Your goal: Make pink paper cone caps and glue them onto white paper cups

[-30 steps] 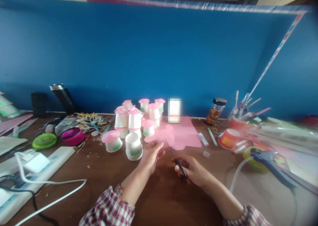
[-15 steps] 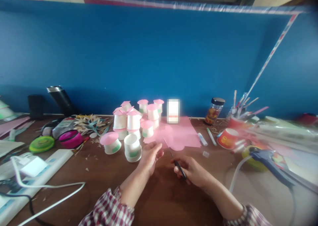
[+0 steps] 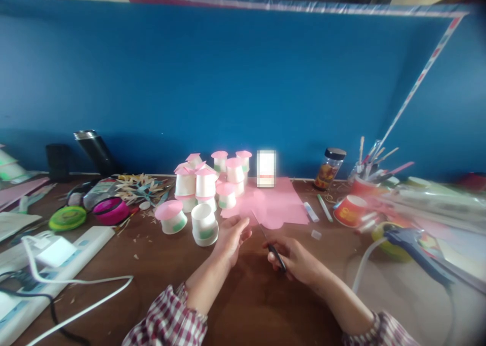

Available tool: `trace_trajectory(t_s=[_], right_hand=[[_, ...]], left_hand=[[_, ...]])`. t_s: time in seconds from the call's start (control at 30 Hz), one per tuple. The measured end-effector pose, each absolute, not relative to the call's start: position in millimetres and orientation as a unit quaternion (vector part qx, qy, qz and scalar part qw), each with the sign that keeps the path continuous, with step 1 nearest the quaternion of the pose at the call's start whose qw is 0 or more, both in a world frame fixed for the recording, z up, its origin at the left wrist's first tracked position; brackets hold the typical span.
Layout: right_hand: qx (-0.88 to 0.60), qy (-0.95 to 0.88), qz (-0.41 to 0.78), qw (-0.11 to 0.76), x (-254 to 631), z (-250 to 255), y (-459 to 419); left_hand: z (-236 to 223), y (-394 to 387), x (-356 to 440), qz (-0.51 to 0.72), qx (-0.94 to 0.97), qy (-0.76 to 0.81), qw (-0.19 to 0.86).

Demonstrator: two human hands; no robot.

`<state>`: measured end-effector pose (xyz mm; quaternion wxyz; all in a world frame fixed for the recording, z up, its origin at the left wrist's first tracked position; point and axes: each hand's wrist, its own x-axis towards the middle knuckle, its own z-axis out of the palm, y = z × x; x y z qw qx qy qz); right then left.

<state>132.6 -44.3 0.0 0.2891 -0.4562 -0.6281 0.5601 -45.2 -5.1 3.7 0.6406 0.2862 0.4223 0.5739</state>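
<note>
My right hand (image 3: 294, 257) is closed around the black handle of a pair of scissors (image 3: 276, 256), whose thin blades point up and left toward pink paper. At the left, my left hand (image 3: 231, 237) has its thumb and fingers pinched on a piece of pink paper (image 3: 248, 212), which blends with the pink sheet (image 3: 286, 199) behind it. Just left of that hand stands an uncovered stack of white paper cups (image 3: 204, 227). Beside it is a cut cup with a round pink paper top (image 3: 169, 212). Several more pink-topped cups (image 3: 206, 184) stand behind.
A glue stick (image 3: 311, 212) and a green-white pen (image 3: 325, 208) lie right of the sheet. Farther right are a red paper cup (image 3: 350, 210) and a blue glue gun (image 3: 417, 250). A white power strip (image 3: 87, 250) with cables occupies the left; a jar (image 3: 330, 168) stands behind.
The view has shifted slightly, so everything sits a little higher and farther right. Both hands keep nearly the same pose and hold.
</note>
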Motion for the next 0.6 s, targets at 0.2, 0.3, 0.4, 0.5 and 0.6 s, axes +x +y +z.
trace_trajectory(t_s=[0.2, 0.3, 0.4, 0.5, 0.6], right_hand=[[-0.455, -0.633, 0.554, 0.292, 133.0, -0.2, -44.6], [-0.451, -0.633, 0.558, 0.292, 133.3, -0.1, -44.3], [-0.452, -0.629, 0.56, 0.292, 133.2, -0.7, -43.6], [-0.449, -0.631, 0.56, 0.294, 133.0, -1.1, -42.9], [-0.448, -0.633, 0.559, 0.294, 133.2, -0.8, -42.9]], left_hand=[[5.1, -6.4, -45.0, 0.568, 0.29, 0.426, 0.642], [3.5, -5.9, -45.2, 0.571, 0.29, 0.424, 0.64], [2.3, -5.3, -45.3, 0.572, 0.29, 0.426, 0.638], [2.0, -5.5, -45.5, 0.572, 0.287, 0.428, 0.638], [2.1, -5.9, -45.5, 0.571, 0.286, 0.428, 0.639]])
